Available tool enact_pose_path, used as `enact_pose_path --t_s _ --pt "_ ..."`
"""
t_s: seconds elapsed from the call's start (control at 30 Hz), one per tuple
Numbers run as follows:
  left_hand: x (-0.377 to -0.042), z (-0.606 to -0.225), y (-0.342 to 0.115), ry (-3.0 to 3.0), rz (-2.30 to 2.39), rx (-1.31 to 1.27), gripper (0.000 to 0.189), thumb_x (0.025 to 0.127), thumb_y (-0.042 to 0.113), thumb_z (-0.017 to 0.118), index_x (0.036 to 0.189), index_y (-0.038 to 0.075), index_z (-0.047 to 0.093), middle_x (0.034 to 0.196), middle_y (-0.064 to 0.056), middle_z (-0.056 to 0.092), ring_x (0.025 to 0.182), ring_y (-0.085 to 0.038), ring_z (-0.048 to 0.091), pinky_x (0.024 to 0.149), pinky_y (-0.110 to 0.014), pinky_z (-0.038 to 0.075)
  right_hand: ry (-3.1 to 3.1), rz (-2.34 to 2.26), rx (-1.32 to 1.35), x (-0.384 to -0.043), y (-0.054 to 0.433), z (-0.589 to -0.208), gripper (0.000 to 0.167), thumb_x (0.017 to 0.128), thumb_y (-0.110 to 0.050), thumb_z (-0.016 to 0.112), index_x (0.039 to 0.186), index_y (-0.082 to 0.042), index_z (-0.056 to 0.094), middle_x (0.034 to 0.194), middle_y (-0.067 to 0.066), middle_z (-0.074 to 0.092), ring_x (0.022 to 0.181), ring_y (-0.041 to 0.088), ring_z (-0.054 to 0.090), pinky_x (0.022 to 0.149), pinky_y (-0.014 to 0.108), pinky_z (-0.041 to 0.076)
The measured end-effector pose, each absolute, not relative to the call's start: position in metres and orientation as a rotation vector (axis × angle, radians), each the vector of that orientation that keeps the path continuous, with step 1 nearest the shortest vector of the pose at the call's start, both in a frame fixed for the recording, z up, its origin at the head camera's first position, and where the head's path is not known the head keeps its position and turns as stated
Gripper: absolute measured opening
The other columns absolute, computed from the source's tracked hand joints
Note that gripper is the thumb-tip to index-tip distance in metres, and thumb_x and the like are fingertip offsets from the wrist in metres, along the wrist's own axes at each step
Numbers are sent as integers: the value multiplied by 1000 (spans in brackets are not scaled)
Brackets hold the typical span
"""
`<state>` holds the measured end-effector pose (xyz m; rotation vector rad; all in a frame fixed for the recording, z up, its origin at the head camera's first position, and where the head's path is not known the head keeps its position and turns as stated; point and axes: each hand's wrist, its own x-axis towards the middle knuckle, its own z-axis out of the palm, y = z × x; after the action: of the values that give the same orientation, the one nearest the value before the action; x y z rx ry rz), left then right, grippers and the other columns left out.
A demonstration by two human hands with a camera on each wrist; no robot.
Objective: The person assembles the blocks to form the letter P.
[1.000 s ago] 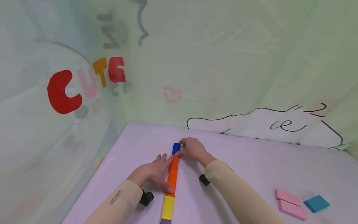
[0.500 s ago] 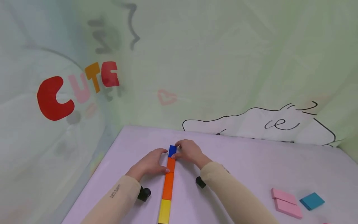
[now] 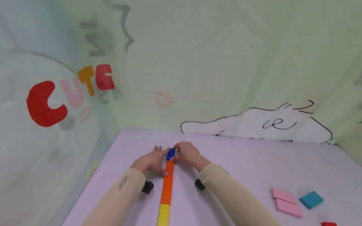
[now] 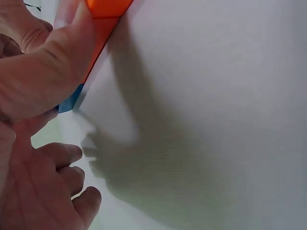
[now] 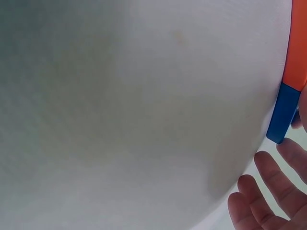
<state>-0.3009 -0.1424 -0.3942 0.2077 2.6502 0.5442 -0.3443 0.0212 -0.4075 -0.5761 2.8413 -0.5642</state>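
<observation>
A straight row of flat blocks runs away from me in the head view: a yellow block point(image 3: 163, 216), two orange blocks point(image 3: 167, 190) and a dark blue block point(image 3: 170, 154) at the far end. My right hand point(image 3: 187, 153) pinches the blue block, its index fingertip at the far end and its thumb near the orange joint. On the row's left, my left hand point(image 3: 149, 161) rests its thumb on the orange part and its index fingertip against the blue block; the other fingers extend. In the left wrist view the thumb covers part of the orange block point(image 4: 101, 31).
Two pink blocks point(image 3: 288, 207) lie side by side at the right, with a teal block point(image 3: 311, 200) beside them. A red block point(image 3: 329, 224) shows at the bottom edge. A printed cloth wall point(image 3: 226, 78) stands behind the lilac tabletop point(image 3: 240, 163).
My left hand has lifted from the orange blocks and slid farther along the row to the blue block. My right hand stays at the blue block. The head view has shifted slightly to the right.
</observation>
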Motion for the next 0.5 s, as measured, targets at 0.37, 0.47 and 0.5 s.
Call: enact_pose_path --t_s 0.37,0.47,0.5 --pt "-299 -393 -140 2641 506 203 100 82 30 86 163 16 29 170 -21 20 159 -41 10 122 -68 25 2822 -521 -619 -336 27 -405 57 90 -34 79 137 -6 64 132 15 69 124 32 63 111 46 50" --pt "-299 -393 -140 2637 509 198 100 82 30 86 163 17 28 170 -21 20 159 -41 9 122 -68 25 2792 -534 -614 -332 35 -400 58 90 -32 79 140 -7 61 136 16 67 128 32 61 114 48 47" --pt "-299 -393 -141 2638 506 197 100 83 30 86 163 17 27 170 -20 20 160 -40 9 122 -68 25 2781 -544 -609 -331 39 -398 58 91 -32 79 141 -7 61 137 16 66 129 32 60 114 48 46"
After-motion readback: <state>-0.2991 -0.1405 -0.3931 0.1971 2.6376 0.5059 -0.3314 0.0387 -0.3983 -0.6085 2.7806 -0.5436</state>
